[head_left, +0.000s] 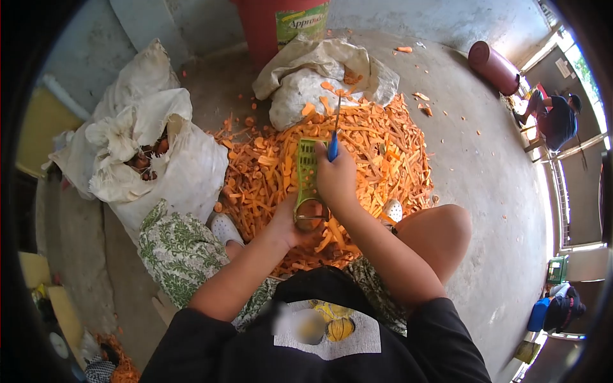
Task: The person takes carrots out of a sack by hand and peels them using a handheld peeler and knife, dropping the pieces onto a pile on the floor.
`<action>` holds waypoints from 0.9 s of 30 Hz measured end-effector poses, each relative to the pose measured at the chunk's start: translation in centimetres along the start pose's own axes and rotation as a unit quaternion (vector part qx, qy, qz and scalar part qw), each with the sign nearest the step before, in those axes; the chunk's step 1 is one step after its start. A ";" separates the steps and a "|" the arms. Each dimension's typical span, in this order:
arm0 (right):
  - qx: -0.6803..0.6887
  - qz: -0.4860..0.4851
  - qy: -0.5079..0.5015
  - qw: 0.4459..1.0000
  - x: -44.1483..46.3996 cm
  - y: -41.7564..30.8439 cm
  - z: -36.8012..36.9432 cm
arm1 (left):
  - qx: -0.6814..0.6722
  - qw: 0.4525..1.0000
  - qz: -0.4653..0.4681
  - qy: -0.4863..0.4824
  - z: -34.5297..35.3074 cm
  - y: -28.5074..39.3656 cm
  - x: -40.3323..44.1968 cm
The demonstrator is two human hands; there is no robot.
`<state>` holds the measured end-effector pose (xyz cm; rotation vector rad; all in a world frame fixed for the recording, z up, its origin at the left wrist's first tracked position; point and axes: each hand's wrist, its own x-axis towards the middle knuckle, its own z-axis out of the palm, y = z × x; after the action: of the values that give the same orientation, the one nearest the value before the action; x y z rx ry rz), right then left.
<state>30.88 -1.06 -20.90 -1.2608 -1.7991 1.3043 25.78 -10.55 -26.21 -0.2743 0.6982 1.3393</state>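
My right hand [336, 172] is closed round a green plastic peeler [306, 167] with a slotted grater panel, and round the blue handle of a knife [334, 143] whose thin blade points away from me. Below the peeler's ring-shaped end, my left hand [288, 225] grips an orange-brown carrot [311, 216]. The carrot shows through the ring, against or just under its blade; its lower part and most of my left fingers are hidden. Both hands are above a wide heap of orange peelings [383, 153] between my feet.
A white sack [191, 159] of reddish-brown roots stands at the left. Another crumpled sack [297, 89] lies behind the heap, before a red bucket [258, 32]. A dark red drum [493, 67] lies at the right, near a seated person [559, 124]; another person [565, 309] is farther down.
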 end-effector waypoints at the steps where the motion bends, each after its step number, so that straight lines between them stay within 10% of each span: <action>1: -0.032 -0.031 0.025 0.999 -0.4 0.3 0.2 | -0.004 1.000 -0.003 0.006 0.4 0.0 -0.5; 6: -0.128 -0.080 0.052 0.987 -1.9 0.5 0.8 | -0.009 0.998 -0.028 0.046 -0.9 -0.6 -0.1; 15: -0.145 -0.026 0.205 0.968 5.8 6.7 -2.5 | 0.118 0.969 -0.093 -0.197 -2.3 -1.4 -0.2; 20: 0.001 -0.037 0.150 0.988 4.1 3.8 -2.8 | 0.074 0.996 -0.014 -0.053 -1.1 -0.5 0.7; 27: -0.189 -0.139 0.089 0.968 -1.7 2.3 0.7 | 0.011 1.000 -0.006 0.017 0.3 -0.1 0.4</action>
<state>31.75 -2.76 -23.16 -1.2150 -2.0637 0.6925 26.01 -10.12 -26.24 -0.2846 0.7386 1.3166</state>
